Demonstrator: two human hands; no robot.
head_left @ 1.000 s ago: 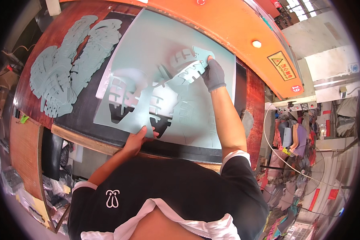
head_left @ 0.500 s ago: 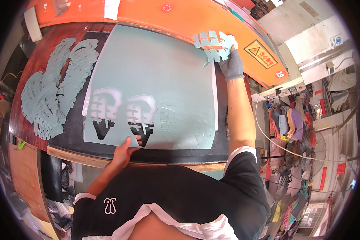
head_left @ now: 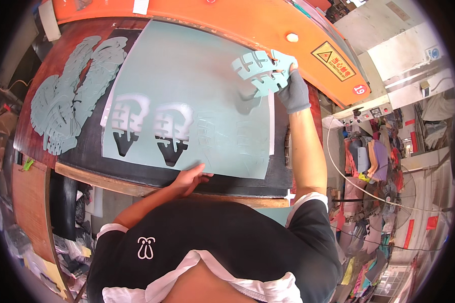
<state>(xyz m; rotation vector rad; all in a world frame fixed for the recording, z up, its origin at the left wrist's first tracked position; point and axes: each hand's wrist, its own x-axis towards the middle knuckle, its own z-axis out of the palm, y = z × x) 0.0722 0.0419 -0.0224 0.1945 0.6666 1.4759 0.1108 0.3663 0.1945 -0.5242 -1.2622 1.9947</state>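
Overhead, a large pale teal sheet [head_left: 197, 76] is seen spread flat on a dark cutting surface [head_left: 151, 174], its near edge just short of the surface's wooden front rim. A cut-out piece [head_left: 260, 70] of the same teal material, shaped with slotted tabs, is gripped by the gloved right hand [head_left: 293, 91], fingers closed on its right end, and is held raised above the sheet's far right corner, close to the orange machine housing [head_left: 227, 20]. The bare left hand [head_left: 189, 179] is laid on the sheet's near edge, fingers extended and pressed flat, nothing being gripped. Two holes [head_left: 151, 129] of matching outline are left in the sheet's left half, where white and black backing is exposed; fainter cut outlines [head_left: 227, 139] can be made out to their right. A stack of similar teal pieces [head_left: 71, 96] is piled on the reddish-brown surface to the left of the sheet, well apart from both hands. A yellow triangular warning label [head_left: 333, 60] is carried on the housing, beyond the right hand. Coloured material is hung at the far right.
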